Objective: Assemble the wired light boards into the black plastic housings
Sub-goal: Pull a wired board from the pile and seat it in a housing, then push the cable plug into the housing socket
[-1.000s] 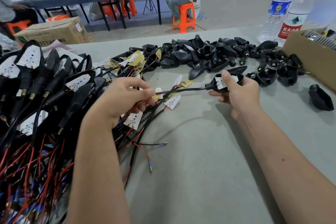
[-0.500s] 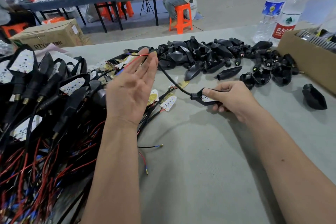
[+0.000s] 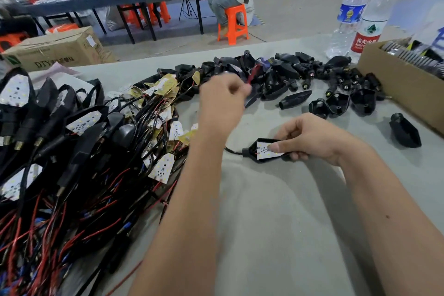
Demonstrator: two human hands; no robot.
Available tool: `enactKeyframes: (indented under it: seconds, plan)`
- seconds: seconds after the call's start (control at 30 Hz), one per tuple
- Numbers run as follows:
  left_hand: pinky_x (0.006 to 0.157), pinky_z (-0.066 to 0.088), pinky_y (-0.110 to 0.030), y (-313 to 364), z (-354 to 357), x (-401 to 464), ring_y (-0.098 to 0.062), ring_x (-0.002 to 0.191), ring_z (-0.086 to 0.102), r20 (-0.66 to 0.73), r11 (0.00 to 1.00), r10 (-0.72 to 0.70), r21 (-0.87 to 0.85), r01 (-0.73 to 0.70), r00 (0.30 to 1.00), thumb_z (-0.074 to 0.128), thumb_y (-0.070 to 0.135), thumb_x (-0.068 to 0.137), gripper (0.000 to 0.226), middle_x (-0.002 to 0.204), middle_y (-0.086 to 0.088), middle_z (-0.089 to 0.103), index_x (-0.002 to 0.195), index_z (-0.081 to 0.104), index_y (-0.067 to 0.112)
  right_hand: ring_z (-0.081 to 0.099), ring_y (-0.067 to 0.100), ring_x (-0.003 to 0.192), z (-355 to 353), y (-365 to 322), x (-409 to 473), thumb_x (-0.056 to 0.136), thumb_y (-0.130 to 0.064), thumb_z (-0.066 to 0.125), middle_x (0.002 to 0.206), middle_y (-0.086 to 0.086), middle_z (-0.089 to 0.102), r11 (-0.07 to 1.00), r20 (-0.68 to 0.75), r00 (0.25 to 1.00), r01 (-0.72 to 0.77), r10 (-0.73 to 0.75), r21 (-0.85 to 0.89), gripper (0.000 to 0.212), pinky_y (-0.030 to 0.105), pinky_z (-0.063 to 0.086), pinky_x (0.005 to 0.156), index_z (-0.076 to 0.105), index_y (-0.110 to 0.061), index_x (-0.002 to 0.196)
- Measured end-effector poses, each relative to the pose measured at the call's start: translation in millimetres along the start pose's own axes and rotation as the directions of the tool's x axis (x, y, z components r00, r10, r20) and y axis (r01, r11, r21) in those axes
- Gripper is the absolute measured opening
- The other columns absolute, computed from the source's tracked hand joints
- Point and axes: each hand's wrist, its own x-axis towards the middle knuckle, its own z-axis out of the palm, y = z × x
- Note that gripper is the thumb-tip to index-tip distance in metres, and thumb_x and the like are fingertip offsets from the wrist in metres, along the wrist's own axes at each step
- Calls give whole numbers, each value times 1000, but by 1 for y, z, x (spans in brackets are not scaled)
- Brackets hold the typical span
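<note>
Grey table, right hand gripping housing, left hand pinching wire

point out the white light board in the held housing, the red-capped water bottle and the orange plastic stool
white light board [image 3: 265, 150]: head view, its bare centre
red-capped water bottle [image 3: 367, 33]: head view, its label
orange plastic stool [image 3: 233, 10]: head view, its seat

Two bare forearms reach in from the bottom edge, with no sleeves, gloves, watch or rings visible. The left hand is motion-blurred. The right hand is sharp, with short, trimmed fingernails, and its forearm bears a small dark mole.
</note>
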Motion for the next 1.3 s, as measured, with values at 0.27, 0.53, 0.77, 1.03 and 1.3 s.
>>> enactKeyframes:
  seconds: [0.27, 0.53, 0.77, 1.03, 1.3]
  plan:
    - [79, 55, -37, -9, 58, -12, -21, 90, 66, 233, 969, -15, 241, -43, 972, 60, 18, 95, 23, 97, 4, 74, 98, 78, 31, 57, 18, 46, -21, -20, 4, 69, -61, 87, 62, 7, 73, 894, 111, 979, -107, 171, -435, 52, 23, 45, 45, 65, -14, 65]
    - [65, 37, -32, -29, 71, -7, -21, 77, 58, 132, 983, -40, 184, 15, 990, 67, 36, 96, 19, 69, 8, 58, 83, 72, 23, 62, 36, 112, -101, -3, 83, 98, -38, 65, 116, 14, 71, 792, -690, 716, -356, -109, -495, 17, 40, 50, 94, 72, -24, 102]
    - [67, 54, -44, -29, 71, 0, -27, 63, 58, 168, 990, -72, -105, 90, 983, 61, 15, 98, 13, 53, 13, 55, 89, 71, 16, 47, 44, 129, -124, 19, 112, 89, -15, 69, 136, 24, 53, 655, -741, 659, -618, 128, -435, 35, 54, 35, 112, 69, -15, 124]
    - [73, 50, -28, -36, 50, -13, -5, 81, 62, 139, 985, -157, -53, 166, 978, 50, 8, 86, 25, 80, 14, 66, 85, 62, 30, 69, 27, 92, -99, -2, 72, 94, -6, 68, 101, 7, 69, 929, -687, 660, 47, -305, -367, 20, 45, 54, 91, 60, -15, 111]
    - [62, 40, -35, -47, 28, -39, -17, 59, 50, 16, 973, -121, -195, 122, 993, 75, 18, 91, 16, 61, 1, 59, 78, 67, 13, 51, 14, 62, 29, -1, 48, 99, 0, 62, 73, 7, 62, 683, -443, 895, 358, -56, 637, 11, 20, 42, 54, 71, -4, 94]
